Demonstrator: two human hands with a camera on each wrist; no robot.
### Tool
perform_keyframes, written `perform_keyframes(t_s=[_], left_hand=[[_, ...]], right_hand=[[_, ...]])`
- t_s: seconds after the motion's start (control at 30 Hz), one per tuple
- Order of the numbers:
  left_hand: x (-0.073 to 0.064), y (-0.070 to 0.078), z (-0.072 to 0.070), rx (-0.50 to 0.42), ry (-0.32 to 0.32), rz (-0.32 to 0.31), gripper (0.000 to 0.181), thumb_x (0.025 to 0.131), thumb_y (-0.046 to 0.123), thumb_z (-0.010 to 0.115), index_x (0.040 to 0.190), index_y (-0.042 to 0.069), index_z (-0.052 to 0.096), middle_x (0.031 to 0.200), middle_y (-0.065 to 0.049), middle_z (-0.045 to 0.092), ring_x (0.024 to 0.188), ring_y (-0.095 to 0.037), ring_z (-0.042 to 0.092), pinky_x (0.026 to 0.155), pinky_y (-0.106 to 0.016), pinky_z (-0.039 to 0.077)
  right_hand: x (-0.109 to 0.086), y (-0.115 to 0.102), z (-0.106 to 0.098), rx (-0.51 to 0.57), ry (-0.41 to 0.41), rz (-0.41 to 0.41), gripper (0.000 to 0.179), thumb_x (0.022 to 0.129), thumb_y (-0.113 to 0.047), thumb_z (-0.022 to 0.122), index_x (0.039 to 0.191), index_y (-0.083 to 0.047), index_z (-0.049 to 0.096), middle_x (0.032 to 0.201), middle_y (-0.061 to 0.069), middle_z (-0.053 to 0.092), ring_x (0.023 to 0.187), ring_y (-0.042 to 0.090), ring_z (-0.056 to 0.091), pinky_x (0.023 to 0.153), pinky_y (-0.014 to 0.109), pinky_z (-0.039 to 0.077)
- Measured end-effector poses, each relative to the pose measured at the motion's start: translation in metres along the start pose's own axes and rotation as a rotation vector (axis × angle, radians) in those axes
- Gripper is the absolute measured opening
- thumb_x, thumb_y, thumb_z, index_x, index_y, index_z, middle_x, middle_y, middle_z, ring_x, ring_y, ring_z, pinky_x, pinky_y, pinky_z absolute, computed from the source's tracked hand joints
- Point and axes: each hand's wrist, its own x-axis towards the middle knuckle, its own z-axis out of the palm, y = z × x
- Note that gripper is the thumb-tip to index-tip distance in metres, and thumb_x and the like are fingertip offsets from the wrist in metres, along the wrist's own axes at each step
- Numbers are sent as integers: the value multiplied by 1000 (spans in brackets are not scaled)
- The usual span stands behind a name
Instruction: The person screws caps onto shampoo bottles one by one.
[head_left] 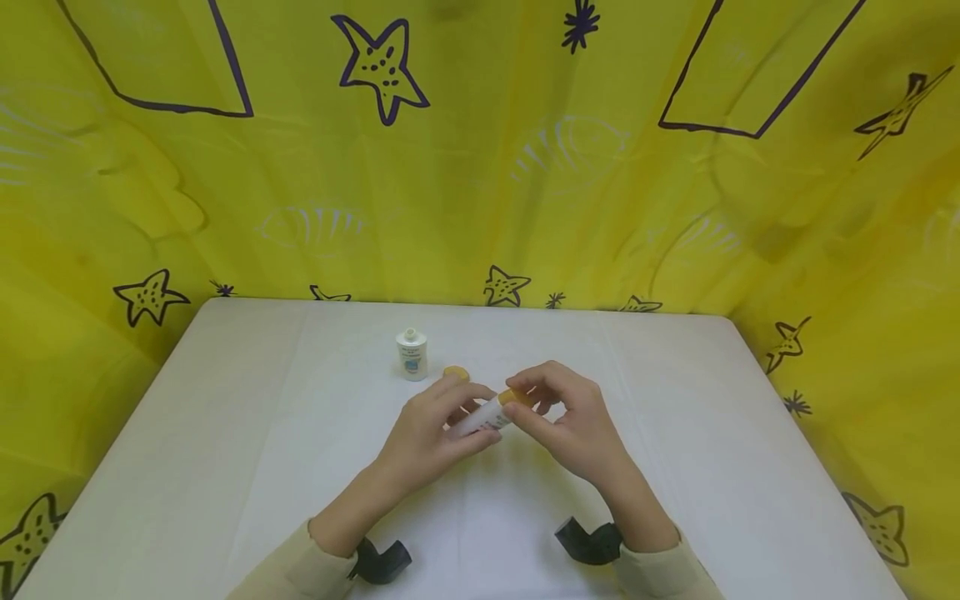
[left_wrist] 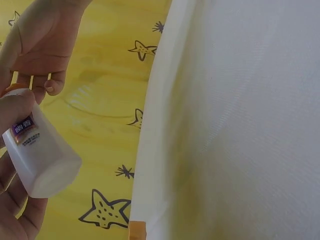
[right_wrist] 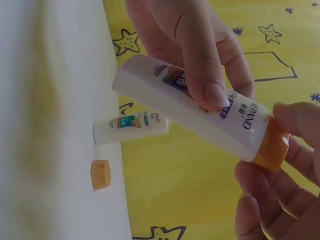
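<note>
Between the two hands is a white plastic bottle [right_wrist: 150, 87] with an orange cap [right_wrist: 272, 142], tilted and lifted over the table. The left hand [head_left: 427, 425] grips its body, thumb across the printed label in the right wrist view. At the capped end, the right hand [head_left: 573, 417] pinches the orange cap between thumb and fingers. The left wrist view shows the flat base of this bottle [left_wrist: 50, 170] facing the camera. Behind the left hand on the table lies a loose orange cap [head_left: 456, 372]. A second white bottle [head_left: 412, 358] stands near it, its narrow spout bare.
A white cloth covers the table [head_left: 337, 333]. Yellow curtains [head_left: 465, 167] with starfish drawings surround its far edge and sides. Black curved pieces [head_left: 382, 562] are worn at both wrists, just below the hands.
</note>
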Motion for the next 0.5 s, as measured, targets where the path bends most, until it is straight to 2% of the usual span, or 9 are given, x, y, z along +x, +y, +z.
perform_keyframes(t_s=[0.17, 0.23, 0.37, 0.5], left_hand=[[1, -2, 0, -70, 7, -41, 38, 79, 25, 86, 112, 20, 66, 96, 10, 61, 78, -6, 61, 67, -22, 56], [2, -3, -1, -102, 24, -67, 39, 80, 24, 86, 113, 20, 65, 96, 8, 62, 77, -9, 61, 67, -24, 55], [3, -6, -3, -177, 62, -158, 39, 82, 24, 83, 115, 22, 62, 98, 7, 64, 80, -13, 60, 70, -28, 55], [4, -8, -4, -246, 81, -219, 38, 85, 25, 81, 117, 23, 61, 100, 5, 66, 86, -15, 61, 75, -33, 55]], right_hand=[[0, -1, -1, 20, 5, -17, 32, 85, -7, 78, 114, -15, 68, 104, -1, 71, 78, 11, 65, 66, 27, 56], [1, -1, -2, 35, -7, 12, 34, 86, -8, 77, 117, -15, 67, 105, -1, 71, 78, 12, 66, 67, 27, 56], [0, 0, -3, 66, -58, 110, 35, 90, -14, 74, 123, -20, 63, 101, -3, 69, 79, 11, 67, 71, 28, 58], [0, 1, -3, 68, -96, 169, 32, 92, -18, 73, 122, -21, 64, 98, -4, 69, 80, 11, 68, 75, 30, 58]])
